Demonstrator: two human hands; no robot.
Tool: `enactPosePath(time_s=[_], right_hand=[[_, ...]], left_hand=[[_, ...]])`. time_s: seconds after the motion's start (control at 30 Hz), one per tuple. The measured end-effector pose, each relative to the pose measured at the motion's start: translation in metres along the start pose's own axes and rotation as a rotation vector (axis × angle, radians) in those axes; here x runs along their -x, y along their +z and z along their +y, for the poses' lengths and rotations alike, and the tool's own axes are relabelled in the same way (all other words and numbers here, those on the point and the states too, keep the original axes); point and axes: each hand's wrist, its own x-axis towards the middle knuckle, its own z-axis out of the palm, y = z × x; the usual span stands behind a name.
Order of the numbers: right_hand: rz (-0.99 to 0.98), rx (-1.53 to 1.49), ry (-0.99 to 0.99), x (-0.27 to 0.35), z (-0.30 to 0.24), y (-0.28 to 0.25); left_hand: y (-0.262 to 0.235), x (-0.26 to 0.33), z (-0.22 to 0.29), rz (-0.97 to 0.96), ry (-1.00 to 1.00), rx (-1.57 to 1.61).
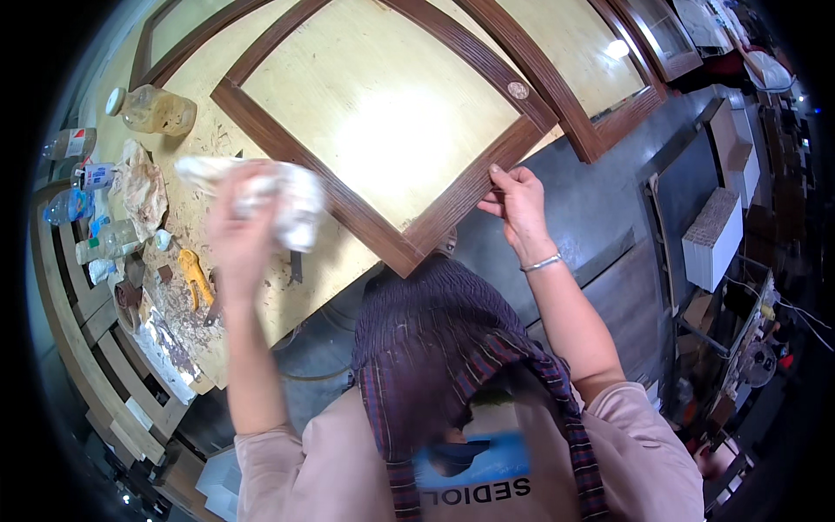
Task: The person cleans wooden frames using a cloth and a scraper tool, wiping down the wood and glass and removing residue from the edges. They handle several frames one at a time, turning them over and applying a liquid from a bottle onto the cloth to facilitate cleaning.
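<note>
A dark brown wooden frame [304, 164] with a pale see-through middle lies tilted on the worktable, one corner pointing toward me past the table edge. My right hand [519, 202] grips the frame's right side rail, thumb on top and fingers curled beneath. Over the table just left of the frame, my left hand [242, 209] is closed on a crumpled white cloth [300, 204]; both are smeared by motion. Whether the cloth touches the frame I cannot tell. A round pale spot [517, 90] shows near the frame's right corner.
More brown frames [600, 130] lie along the far right. Left on the table [270, 296] stand a glass jar [156, 111] and several bottles [109, 242], beside a stained cloth [142, 184] and a yellow-handled tool [196, 278]. White-sided boards [713, 239] stand at the right.
</note>
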Motion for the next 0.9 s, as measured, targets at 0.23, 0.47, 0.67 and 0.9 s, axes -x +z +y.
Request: enactPosePath(time_s=[0.23, 0.47, 0.67, 0.9], right_hand=[[-0.072, 0.131, -0.074, -0.01, 0.003, -0.004], [-0.088, 0.085, -0.038, -0.011, 0.004, -0.004], [-0.014, -0.098, 0.094, -0.01, -0.005, 0.004], [-0.148, -0.115, 0.014, 0.011, -0.028, 0.008]], left_hand=[[0.117, 0.04, -0.041, -0.375, 0.446, -0.752], [0.108, 0.039, -0.049, -0.331, 0.522, -0.7], [0.11, 0.06, -0.037, -0.338, 0.484, -0.744], [0.095, 0.061, -0.023, -0.231, 0.484, -0.532]])
